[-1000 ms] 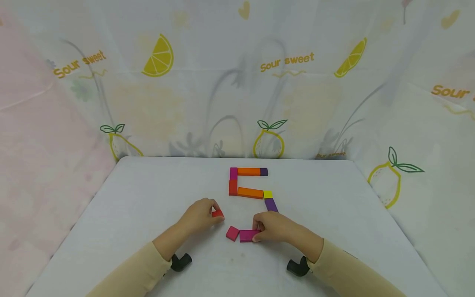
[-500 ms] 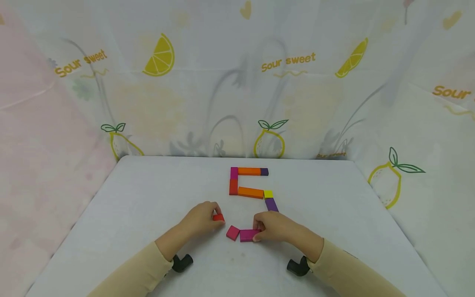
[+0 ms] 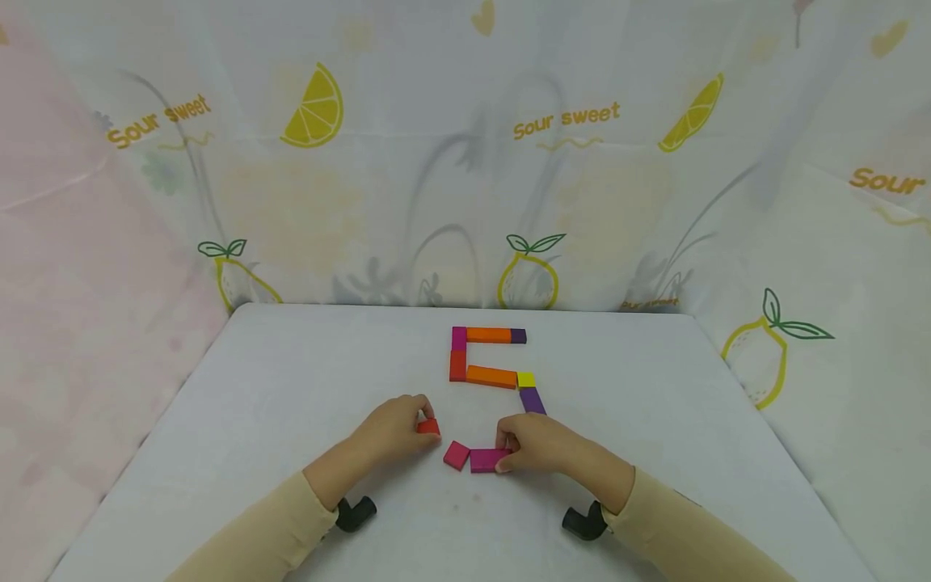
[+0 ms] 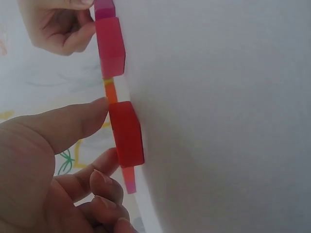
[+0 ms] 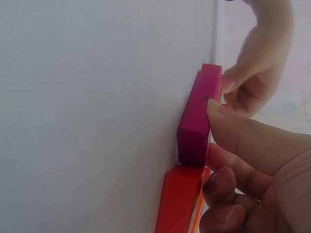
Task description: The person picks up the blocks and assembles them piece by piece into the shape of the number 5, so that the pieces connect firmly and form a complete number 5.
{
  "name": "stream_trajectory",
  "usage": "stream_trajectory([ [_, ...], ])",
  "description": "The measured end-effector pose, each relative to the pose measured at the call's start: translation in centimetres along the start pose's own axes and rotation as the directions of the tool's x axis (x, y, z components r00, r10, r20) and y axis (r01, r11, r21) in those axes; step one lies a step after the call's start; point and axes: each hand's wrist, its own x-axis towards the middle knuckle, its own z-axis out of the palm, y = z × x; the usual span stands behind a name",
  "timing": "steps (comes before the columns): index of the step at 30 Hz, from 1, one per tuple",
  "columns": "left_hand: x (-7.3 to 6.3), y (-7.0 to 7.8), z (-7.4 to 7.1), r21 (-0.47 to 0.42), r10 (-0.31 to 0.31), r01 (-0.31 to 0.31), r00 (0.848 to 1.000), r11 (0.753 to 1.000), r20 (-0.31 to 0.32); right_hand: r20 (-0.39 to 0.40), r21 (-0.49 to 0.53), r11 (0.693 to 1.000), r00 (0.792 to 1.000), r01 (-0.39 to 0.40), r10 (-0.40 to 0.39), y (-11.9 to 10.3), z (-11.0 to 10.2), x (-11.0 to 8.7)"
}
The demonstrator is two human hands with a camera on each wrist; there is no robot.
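My left hand [image 3: 389, 430] pinches a small red block [image 3: 429, 427] between thumb and fingers, low over the white table or on it; I cannot tell which. My right hand [image 3: 549, 446] pinches a magenta block [image 3: 485, 461] lying on the table. A pinkish-red block [image 3: 457, 455] sits turned at an angle, its corner by the magenta block's left end. In the right wrist view, a red-orange block [image 5: 179, 199] adjoins the magenta block's near end; the right hand hides it in the head view.
Farther back on the table [image 3: 327, 356] lies a bent line of blocks: a purple end block [image 3: 518, 335], an upper orange block [image 3: 488, 335], magenta [image 3: 459, 338] and red [image 3: 457, 365] blocks, a lower orange block [image 3: 491, 377], a yellow block [image 3: 526, 380] and a purple block [image 3: 532, 401].
My left hand has shifted slightly nearer to me with the red block, then stayed still. The right hand and the magenta block look the same.
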Motion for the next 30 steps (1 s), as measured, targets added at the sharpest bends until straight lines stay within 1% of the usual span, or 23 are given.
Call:
stream_trajectory([
  [5,-0.1,-0.2,-1.1,0.027,-0.030,0.030,0.999,0.999,0.010,0.002,0.008,1.000,1.000,-0.003,0.003,0.0,0.0,0.0],
  [8,-0.3,-0.3,-1.5,0.045,-0.016,0.015,1.000,0.999,0.014,0.002,0.012,1.000,1.000,-0.006,0.006,-0.1,-0.1,-0.1],
  [11,-0.4,-0.4,-1.6,0.048,0.007,-0.008,1.000,0.999,0.016,0.001,0.015,1.000,1.000,-0.004,0.004,-0.2,-0.2,-0.2],
  [19,-0.4,-0.1,-1.0,0.031,0.034,-0.034,0.999,0.999,0.022,-0.001,0.015,1.000,1.000,0.000,0.000,-0.2,-0.2,-0.2],
  [24,-0.4,0.3,-0.6,0.040,0.052,-0.052,0.999,0.998,0.018,0.003,0.012,1.000,1.000,-0.013,0.013,-0.2,-0.1,-0.1],
  [30,-0.4,0.3,-0.1,0.060,0.079,-0.079,0.997,0.995,0.002,0.007,0.020,1.000,1.000,-0.013,0.012,-0.1,0.0,0.0],
])
